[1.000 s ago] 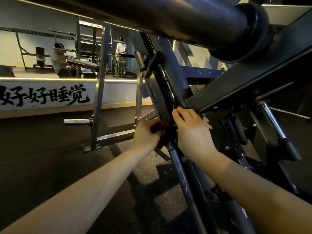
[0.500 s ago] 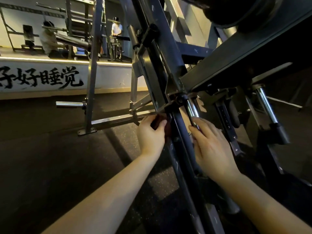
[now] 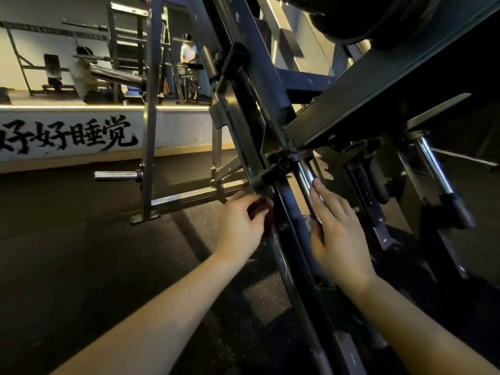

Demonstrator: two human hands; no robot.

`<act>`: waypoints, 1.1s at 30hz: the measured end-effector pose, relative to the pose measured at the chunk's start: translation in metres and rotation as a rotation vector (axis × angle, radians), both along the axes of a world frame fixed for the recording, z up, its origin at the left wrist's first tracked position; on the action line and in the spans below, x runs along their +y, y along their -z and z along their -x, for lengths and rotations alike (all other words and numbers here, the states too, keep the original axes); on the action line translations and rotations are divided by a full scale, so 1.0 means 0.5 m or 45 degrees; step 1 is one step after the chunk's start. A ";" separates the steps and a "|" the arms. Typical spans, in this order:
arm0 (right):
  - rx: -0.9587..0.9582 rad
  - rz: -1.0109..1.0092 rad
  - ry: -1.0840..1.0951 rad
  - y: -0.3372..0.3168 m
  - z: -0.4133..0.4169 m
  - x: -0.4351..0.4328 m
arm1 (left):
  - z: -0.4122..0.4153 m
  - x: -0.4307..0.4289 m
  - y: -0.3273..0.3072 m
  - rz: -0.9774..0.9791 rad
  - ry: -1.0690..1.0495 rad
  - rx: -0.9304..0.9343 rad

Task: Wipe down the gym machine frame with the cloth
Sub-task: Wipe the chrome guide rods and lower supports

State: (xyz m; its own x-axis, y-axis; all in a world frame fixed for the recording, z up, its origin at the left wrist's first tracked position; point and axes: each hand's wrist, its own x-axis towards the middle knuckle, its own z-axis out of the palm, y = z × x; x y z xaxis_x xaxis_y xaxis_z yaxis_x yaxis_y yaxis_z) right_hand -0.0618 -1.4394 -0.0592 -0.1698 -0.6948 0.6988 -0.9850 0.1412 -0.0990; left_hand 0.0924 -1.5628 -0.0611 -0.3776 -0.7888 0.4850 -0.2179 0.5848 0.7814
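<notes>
A: Cloth (image 3: 260,211): where?
B: Wadded in left hand (image 3: 239,226), fingers curled round it, pressed to frame (image 3: 294,253) just right of that hand.
A: Right hand (image 3: 338,236)?
B: Flat, fingers straight, resting along chrome rod (image 3: 304,172).
A: Handling?
B: Likely soft, light; best kept bunched. Frame rigid, probably slick.
A: Hidden?
B: Most of cloth, behind fingers; colour dim, perhaps dark red.

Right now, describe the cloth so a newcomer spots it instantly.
Find the dark slanted frame bar running down the middle. The left hand holds against its left side. The cloth is the dark reddish wad in its fingers, the only soft thing among metal.
</notes>
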 end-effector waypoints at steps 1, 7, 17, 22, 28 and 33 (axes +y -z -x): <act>-0.003 0.001 0.000 0.002 0.000 -0.001 | -0.006 -0.011 -0.004 0.038 0.027 -0.065; -0.009 0.033 -0.026 0.013 0.003 -0.001 | 0.006 -0.018 -0.031 -0.058 -0.081 0.185; 0.000 0.047 -0.022 0.017 0.003 -0.001 | 0.005 -0.007 -0.032 0.131 -0.038 0.079; 0.003 0.048 -0.024 0.016 0.002 -0.002 | -0.012 -0.023 -0.015 0.266 0.012 -0.030; -0.009 0.033 -0.026 0.016 0.006 -0.003 | -0.012 -0.018 -0.001 0.482 0.080 -0.172; -0.014 0.042 -0.029 0.015 0.001 0.001 | -0.050 -0.020 -0.010 0.492 0.158 -0.292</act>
State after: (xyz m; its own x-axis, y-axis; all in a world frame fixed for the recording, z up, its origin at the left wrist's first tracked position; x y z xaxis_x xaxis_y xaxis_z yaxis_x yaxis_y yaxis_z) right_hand -0.0625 -1.4390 -0.0666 -0.1624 -0.6750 0.7198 -0.9867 0.1155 -0.1143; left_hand 0.1171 -1.5731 -0.0560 -0.5897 -0.5088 0.6272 -0.2698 0.8561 0.4408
